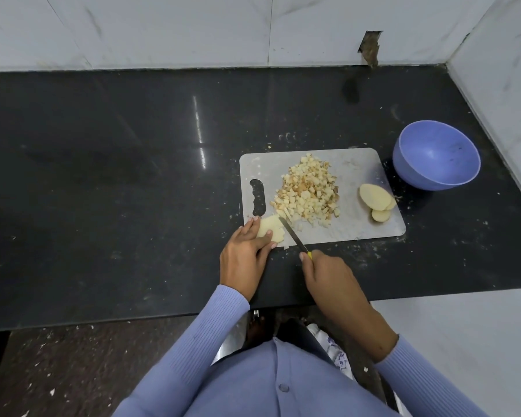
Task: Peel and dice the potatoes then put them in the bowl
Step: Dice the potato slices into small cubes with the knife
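Both busy: left hand (243,251) pins potato piece (272,230), right hand (325,273) grips knife (292,234).

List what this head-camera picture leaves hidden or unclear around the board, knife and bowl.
- Yellow knife handle: almost wholly hidden in the right hand.
- Pale peeled potato piece: its near part is covered by the left hand, so its full shape is unknown.
- Stacked potato slices: overlapping, so their count is unclear.
- Blue plastic bowl: dark specks inside are too small to identify.
- Steel object below the counter: cut off by the torso.

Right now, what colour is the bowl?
The bowl is lavender blue, seen in the head view.
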Available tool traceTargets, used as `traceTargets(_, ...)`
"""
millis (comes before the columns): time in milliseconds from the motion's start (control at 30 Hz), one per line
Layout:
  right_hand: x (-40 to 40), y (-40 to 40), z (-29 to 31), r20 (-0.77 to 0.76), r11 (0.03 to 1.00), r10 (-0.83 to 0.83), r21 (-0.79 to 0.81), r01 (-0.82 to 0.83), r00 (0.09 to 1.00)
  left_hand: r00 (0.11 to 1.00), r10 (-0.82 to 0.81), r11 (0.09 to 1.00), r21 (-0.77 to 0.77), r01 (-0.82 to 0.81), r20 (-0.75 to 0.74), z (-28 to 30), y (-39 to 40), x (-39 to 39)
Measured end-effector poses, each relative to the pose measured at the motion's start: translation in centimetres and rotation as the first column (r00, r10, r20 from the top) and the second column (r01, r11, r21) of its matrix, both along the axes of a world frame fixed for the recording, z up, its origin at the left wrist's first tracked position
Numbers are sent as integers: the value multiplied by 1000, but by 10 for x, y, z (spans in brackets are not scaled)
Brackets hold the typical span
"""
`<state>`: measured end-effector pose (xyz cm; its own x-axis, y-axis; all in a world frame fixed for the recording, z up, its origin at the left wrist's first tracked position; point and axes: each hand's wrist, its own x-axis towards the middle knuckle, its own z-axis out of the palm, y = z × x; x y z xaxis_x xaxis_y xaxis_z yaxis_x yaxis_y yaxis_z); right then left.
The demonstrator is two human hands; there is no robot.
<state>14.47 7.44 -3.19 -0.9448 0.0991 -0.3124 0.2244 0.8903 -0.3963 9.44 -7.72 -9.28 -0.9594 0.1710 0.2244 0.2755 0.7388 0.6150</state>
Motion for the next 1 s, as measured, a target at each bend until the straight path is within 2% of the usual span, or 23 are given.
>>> traceTargets(233, -27, -24, -9, 62, 1000, 17, -21, -16, 998, 999, -7, 999, 50, 5, 36, -2, 0, -3)
traceTargets(500, 13, -16, -7, 136, 989, 32, 137, -51, 990, 999, -5, 999, 35, 4, 34, -4, 2, -2)
traceTargets(633, 28, -5, -5, 151, 985, 29, 162, -54, 988, 1000, -2, 1000, 20, 1, 20, -3, 2, -2)
traceTargets(767, 21, 1, -8, 113, 991, -4, 132, -11, 994, 1000, -1, 1000, 0, 1, 4, -1, 2, -2)
traceTargets(1000, 7, -2, 2, 11, 1000, 9, 25, -10, 1000, 999, 49, 997, 54, -48, -13, -2, -4, 3)
